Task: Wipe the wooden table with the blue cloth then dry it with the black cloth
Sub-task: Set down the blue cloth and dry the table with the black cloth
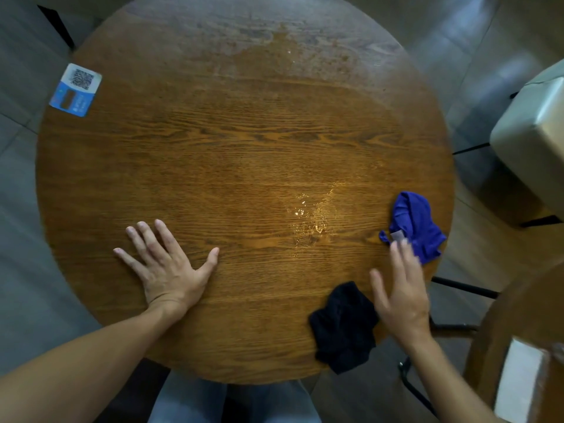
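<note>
My right hand (399, 294) is open and empty, fingertips blurred at the crumpled blue cloth (415, 224) on the round wooden bench (213, 148). The crumpled black cloth (343, 326) lies just beside it. My left hand (164, 267) presses flat, fingers spread.

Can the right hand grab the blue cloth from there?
Probably yes. The right hand is open, its fingertips right at the blue cloth, and nothing lies between them. The black cloth sits off to the side.
</note>
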